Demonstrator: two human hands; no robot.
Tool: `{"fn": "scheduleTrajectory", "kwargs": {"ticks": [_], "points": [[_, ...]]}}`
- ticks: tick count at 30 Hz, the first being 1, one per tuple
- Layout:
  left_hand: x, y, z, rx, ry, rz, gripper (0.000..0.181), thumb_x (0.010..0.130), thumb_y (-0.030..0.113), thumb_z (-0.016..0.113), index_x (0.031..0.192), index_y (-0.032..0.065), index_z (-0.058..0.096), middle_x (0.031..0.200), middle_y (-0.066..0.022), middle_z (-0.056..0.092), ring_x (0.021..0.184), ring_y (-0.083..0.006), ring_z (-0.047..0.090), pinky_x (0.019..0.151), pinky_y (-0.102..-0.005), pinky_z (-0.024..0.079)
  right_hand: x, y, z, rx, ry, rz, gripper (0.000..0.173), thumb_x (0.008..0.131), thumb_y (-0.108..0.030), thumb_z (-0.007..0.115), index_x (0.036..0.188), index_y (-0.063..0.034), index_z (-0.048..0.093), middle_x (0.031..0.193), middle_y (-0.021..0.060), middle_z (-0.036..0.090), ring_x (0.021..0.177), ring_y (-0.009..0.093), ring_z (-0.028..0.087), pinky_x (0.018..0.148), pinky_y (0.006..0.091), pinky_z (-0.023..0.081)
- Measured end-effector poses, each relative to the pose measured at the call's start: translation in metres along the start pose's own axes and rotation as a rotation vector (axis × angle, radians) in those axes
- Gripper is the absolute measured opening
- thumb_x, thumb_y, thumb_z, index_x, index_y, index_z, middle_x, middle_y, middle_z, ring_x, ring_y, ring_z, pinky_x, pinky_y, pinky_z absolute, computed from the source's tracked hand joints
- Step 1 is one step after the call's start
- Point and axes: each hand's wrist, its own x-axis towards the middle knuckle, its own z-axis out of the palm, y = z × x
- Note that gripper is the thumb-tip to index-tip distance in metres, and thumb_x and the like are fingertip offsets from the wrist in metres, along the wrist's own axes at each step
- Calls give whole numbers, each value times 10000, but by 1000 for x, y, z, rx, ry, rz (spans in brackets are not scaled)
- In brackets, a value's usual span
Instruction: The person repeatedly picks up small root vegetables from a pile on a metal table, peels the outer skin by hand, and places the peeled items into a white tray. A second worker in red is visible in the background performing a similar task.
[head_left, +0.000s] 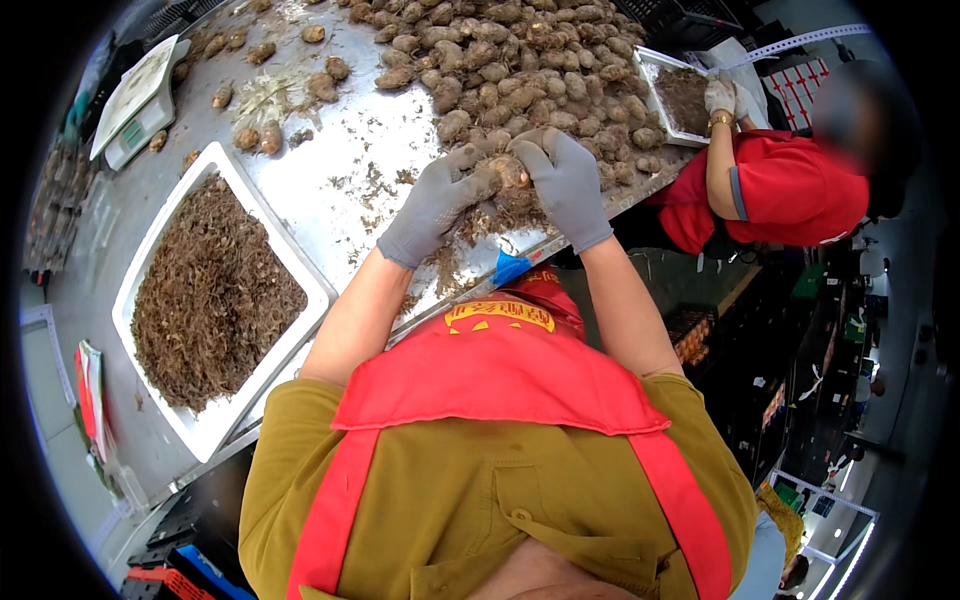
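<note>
My left hand (442, 199) and my right hand (566, 184) both wear grey knit gloves, soiled at the fingers. Between them, close to the table's near edge, they grip a hairy brown taro corm (511, 172). A pale pinkish patch shows on its upper side, while the fingers cover part of it. Loose brown root fibres and peelings (517, 214) lie under and beside the hands. Just beyond my fingers rises a large heap of fibrous taro corms (525, 67).
A white tray (271, 225) of brown fibres sits at left, near a weighing scale (135, 139). Several loose corms (322, 86) lie farther back. At right, a co-worker (787, 184) in red has gloved hands at another white tray (682, 137). Blue material (511, 267) hangs on the table edge.
</note>
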Motion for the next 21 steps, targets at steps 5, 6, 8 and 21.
{"fn": "scheduleTrajectory", "kwargs": {"ticks": [5, 6, 8, 21], "points": [[3, -6, -12, -161, 7, 32, 586, 930, 264, 622, 1410, -33, 463, 1231, -100, 609, 993, -116, 591, 827, -257, 500, -2, -10, -5, 158, -86, -41, 141, 900, -126, 642, 914, -6, 714, 864, 115, 705, 786, 210, 660, 717, 309, 503], [5, -9, -15, -186, -8, 1, 591, 922, 261, 625, 1416, -22, 464, 1272, -108, 595, 1059, -121, 578, 889, -262, 490, -4, -5, -3, 133, -66, -173, 130, 892, -118, 651, 910, -5, 714, 877, 114, 708, 786, 210, 663, 713, 306, 507], [7, -11, -15, -214, 15, 15, 611, 911, 253, 646, 1422, -22, 457, 1292, -114, 590, 1095, -141, 579, 925, -269, 478, -6, -1, -1, 91, -47, -301, 108, 877, -105, 668, 874, -3, 704, 902, 113, 712, 774, 215, 667, 700, 306, 513], [-5, 14, 2, 421, 194, 209, 663, 819, 226, 701, 1398, -23, 493, 1255, -124, 624, 1160, -155, 562, 1015, -299, 426, 12, 23, 20, -314, -3, -218, 86, 906, -105, 639, 920, -22, 655, 862, 167, 677, 776, 343, 657, 678, 390, 518]]}}
